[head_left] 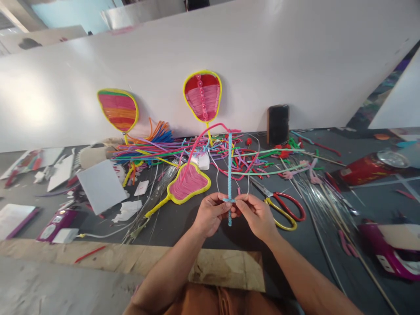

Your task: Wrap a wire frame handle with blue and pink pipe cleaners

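Observation:
Between both hands a light blue stem (pixel 230 164), wrapped in pipe cleaner, stands upright with a short blue crosspiece low on it. My left hand (pixel 211 214) pinches the crosspiece and stem from the left. From the right, the fingertips of my right hand (pixel 257 215) close on the crosspiece's other end. Thin bare wire curves up on either side of the stem. A pink pipe cleaner (pixel 197 146) arches from the stem's top toward the left. Left of my hands lies a pink fan shape with a yellow rim (pixel 189 183).
Scissors (pixel 285 208) lie close by my right hand. Loose pipe cleaners (pixel 164 146) are heaped along the white board (pixel 249 65), where two finished fan shapes lean. A phone (pixel 278 124), a red can (pixel 370 168), and purple glue-gun-like tools (pixel 392 249) stand or lie around.

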`<state>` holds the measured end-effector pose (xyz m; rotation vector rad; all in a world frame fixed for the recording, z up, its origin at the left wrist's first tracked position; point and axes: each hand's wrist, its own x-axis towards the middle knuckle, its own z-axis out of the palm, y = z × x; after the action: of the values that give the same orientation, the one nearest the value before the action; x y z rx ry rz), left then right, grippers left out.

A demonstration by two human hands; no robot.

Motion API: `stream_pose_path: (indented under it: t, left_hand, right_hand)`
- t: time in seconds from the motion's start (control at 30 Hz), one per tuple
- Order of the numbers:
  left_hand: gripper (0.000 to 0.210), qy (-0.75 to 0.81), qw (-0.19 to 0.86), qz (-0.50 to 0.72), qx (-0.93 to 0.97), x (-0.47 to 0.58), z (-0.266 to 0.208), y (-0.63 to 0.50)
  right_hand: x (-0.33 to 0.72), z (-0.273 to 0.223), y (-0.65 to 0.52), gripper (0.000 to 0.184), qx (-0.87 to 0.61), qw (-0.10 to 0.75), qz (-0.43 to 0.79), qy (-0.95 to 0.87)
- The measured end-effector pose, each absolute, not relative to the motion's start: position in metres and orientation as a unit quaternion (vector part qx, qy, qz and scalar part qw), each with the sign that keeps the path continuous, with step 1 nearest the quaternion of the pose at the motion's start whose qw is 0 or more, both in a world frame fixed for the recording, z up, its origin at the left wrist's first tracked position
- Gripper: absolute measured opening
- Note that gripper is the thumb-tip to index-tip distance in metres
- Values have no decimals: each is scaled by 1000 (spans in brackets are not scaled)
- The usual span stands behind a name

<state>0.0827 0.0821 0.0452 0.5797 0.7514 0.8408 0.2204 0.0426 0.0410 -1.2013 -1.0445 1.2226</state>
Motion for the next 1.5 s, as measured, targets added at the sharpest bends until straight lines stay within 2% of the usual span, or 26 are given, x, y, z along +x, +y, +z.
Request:
stream_pose_path:
  t: [0.23, 0.6, 1.23, 1.5]
  left_hand:
    - [29, 371, 792, 403, 270, 84, 45, 82]
    - [30, 369, 803, 387, 263, 85, 42, 79]
    - [28, 353, 796, 411, 269, 82, 39, 84]
    - [33, 389, 783, 394, 285, 88, 38, 78]
  right_hand:
    - [223, 40, 42, 24, -550, 513, 461, -471]
    - [215, 30, 39, 20, -522, 531, 477, -467]
    - [222, 35, 45, 31, -510, 530, 521, -433]
    - [223, 31, 42, 25, -564, 490, 456, -485]
